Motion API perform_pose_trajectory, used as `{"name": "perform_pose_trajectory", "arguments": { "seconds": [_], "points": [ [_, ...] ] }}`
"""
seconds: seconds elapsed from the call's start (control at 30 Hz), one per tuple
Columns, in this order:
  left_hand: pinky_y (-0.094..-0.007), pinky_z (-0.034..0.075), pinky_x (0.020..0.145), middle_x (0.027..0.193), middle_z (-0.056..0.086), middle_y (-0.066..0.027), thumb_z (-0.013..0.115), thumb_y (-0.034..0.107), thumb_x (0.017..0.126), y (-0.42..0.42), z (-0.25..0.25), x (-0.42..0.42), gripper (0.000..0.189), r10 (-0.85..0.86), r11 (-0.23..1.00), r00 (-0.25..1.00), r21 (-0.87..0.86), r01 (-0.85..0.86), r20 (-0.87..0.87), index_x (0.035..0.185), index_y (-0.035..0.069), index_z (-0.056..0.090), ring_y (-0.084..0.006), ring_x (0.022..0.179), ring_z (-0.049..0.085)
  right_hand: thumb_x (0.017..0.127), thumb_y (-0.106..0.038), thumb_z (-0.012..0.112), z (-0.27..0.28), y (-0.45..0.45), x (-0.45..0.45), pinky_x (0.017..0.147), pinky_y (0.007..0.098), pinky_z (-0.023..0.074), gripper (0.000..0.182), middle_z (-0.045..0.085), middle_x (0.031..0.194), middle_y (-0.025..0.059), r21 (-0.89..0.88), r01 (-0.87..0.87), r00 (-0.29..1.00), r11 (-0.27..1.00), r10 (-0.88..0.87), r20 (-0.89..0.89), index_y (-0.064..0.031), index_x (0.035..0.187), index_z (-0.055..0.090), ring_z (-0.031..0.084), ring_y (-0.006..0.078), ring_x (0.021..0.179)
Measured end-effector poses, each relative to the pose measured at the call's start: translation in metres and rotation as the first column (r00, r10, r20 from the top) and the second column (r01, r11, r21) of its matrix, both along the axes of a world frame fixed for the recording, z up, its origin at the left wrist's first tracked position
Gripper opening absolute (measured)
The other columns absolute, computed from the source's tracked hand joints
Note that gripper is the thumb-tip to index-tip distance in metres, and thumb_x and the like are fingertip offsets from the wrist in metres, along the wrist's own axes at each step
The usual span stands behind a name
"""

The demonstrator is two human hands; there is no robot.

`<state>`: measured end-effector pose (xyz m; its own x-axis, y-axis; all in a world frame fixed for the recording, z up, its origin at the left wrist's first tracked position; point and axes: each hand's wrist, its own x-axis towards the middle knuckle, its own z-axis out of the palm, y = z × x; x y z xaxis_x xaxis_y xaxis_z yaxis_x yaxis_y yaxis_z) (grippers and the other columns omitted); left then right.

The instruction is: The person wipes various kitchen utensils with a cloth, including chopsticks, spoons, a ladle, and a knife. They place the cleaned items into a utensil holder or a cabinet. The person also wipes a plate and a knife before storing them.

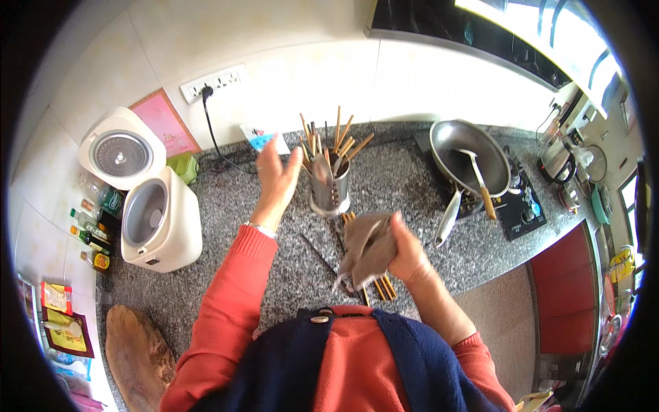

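Note:
My left hand (278, 175) is raised with thumb and fingers apart, holding nothing, just left of a metal utensil holder (330, 190). That holder stands upright on the granite countertop, filled with chopsticks (344, 131) and a metal spoon (322, 169). A crumpled grey-brown cloth (368, 247) is gripped in my right hand (409, 252), in front of the holder. Several loose wooden chopsticks (383, 288) lie on the counter, partly hidden under the cloth. A dark chopstick (319, 255) lies slantwise to their left.
An open white rice cooker (180, 226) stands at left, by several bottles (92, 242). Nearer is a wooden board (136, 360). At right, a wok (463, 159) with a spatula (479, 177) sits on the gas hob (525, 216); its handle juts over the counter. An electric kettle (557, 159) stands beyond.

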<state>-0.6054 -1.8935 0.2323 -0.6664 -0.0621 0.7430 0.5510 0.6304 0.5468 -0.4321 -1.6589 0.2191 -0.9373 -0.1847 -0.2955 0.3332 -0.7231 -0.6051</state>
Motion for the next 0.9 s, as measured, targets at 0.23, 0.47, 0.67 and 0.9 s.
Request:
{"name": "perform_pose_trajectory", "arguments": {
  "seconds": [0.23,0.47,0.67,0.9],
  "points": [
    [-0.0419,0.044,0.081,0.099,0.06,-0.0113,0.059,0.0,0.076,-0.023,-0.088,0.112,0.025,-0.151,0.855,0.914,-0.415,0.312,0.376,0.1,0.006,0.057,-0.0306,0.094,0.057,0.095,-0.056,0.032,0.006,0.009,0.014,0.105,0.0598,0.0291,0.061,0.044,0.135,0.0139,-0.269,0.075,0.972,0.96,-0.01,0.234,-0.0116,0.136,0.037,0.039,0.0326,0.128],
    [-0.0454,0.038,0.089,0.094,0.057,-0.0064,0.052,0.008,0.08,-0.023,-0.105,0.126,0.019,-0.077,0.493,0.891,-0.76,0.424,0.447,0.098,0.01,0.058,-0.0262,0.099,0.054,0.097,-0.043,0.036,-0.001,0.007,0.01,0.101,0.0628,0.034,0.048,0.043,0.137,0.0115,-0.336,0.03,0.999,0.941,-0.038,-0.017,-0.013,0.135,0.039,0.041,0.0325,0.127],
    [-0.0414,0.039,0.089,0.089,0.055,-0.0039,0.05,0.011,0.083,-0.066,-0.099,0.129,0.017,-0.238,0.34,0.858,-0.788,0.513,0.455,0.099,0.014,0.056,-0.0236,0.093,0.055,0.095,-0.036,0.042,-0.016,0.011,0.015,0.103,0.0608,0.0337,0.046,0.043,0.137,0.013,-0.364,0.002,0.998,0.931,-0.028,-0.064,-0.0119,0.134,0.04,0.041,0.0346,0.127],
    [-0.0466,0.038,0.093,0.122,0.05,-0.0067,0.05,0.011,0.085,-0.028,-0.095,0.132,0.047,-0.259,0.245,0.891,-0.867,0.434,0.373,0.132,0.015,0.044,-0.0242,0.108,0.051,0.093,-0.036,0.045,-0.022,0.011,0.013,0.102,0.0586,0.036,0.046,0.045,0.134,0.0139,-0.382,0.056,0.996,0.923,-0.079,-0.046,-0.0104,0.132,0.043,0.043,0.0345,0.125]
  ]
}}
